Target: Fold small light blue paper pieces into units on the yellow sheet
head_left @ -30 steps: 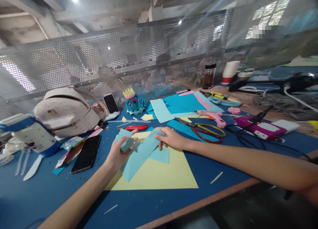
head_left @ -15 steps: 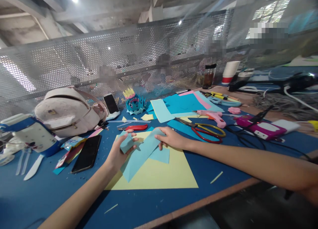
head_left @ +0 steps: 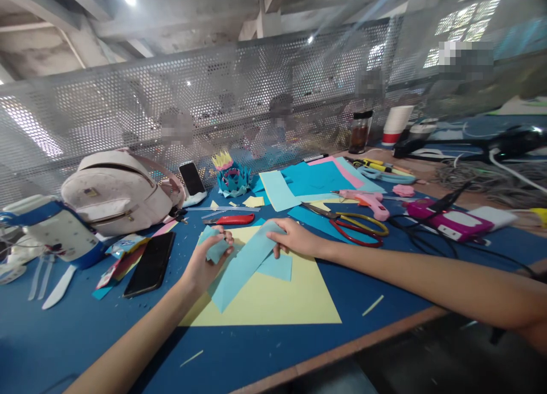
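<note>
One strip in fingers, packet print unclear

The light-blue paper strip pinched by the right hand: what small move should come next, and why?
Perhaps lay the light-blue paper strip flat on the pale-yellow rectangular paper sheet: the right hand pinches its far end, and it slants across that sheet.

Light-blue paper strip in right grip

Craft workshop, concrete beams, scissors, glue gun
</note>
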Motion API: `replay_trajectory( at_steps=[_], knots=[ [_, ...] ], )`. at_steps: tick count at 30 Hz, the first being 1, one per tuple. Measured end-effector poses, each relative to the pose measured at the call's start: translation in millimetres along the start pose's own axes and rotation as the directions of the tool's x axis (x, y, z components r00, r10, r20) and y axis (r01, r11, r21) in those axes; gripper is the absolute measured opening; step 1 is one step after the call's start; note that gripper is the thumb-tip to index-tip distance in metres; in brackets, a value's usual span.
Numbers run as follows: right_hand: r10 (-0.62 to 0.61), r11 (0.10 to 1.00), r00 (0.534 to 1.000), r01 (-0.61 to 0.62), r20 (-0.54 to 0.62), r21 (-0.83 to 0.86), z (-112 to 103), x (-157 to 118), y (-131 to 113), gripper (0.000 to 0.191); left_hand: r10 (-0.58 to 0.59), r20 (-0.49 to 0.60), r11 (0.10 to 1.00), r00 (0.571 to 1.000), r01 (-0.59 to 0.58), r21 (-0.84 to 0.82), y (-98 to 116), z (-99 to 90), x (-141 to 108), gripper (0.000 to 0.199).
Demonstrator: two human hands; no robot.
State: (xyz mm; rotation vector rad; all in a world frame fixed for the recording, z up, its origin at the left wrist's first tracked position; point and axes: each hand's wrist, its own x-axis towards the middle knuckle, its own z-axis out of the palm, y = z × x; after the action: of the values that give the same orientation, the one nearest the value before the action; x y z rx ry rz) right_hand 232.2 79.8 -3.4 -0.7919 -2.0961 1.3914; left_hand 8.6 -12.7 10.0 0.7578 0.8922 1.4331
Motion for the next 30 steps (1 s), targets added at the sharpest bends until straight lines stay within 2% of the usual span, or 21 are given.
replay_trajectory(
  at_steps=[5,12,17,21,25,30],
  knots=[
    [0.005,1.0,1.0,-0.005,-0.001,-0.002,0,0,0,0.038,0.004,0.044,0.999,0.999,-0.006,0.047,1,3.6,-2,0.018],
    [0.003,1.0,1.0,-0.003,-0.002,-0.009,0,-1,-3,0.037,-0.008,0.016,0.995,1.0,0.006,0.102,-1,0.1,-2,0.018],
    [-0.002,1.0,1.0,0.002,-0.003,-0.005,0,0,-2,0.036,-0.017,0.049,0.997,0.999,0.013,0.081,-4,-2.4,3,0.036],
    [-0.003,1.0,1.0,0.003,-0.003,0.002,0,0,-1,0.039,0.013,0.096,1.0,0.995,-0.016,0.026,-5,-1.9,4,0.041],
    [-0.002,1.0,1.0,0.002,-0.006,0.001,0,1,-1,0.04,-0.011,0.121,0.998,0.993,0.017,-0.052,-1,0.4,3,0.04],
    [0.001,1.0,1.0,-0.001,-0.007,-0.002,0,1,-1,0.037,-0.147,0.154,0.949,0.977,0.183,-0.256,7,2.0,1,0.073]
  ],
)
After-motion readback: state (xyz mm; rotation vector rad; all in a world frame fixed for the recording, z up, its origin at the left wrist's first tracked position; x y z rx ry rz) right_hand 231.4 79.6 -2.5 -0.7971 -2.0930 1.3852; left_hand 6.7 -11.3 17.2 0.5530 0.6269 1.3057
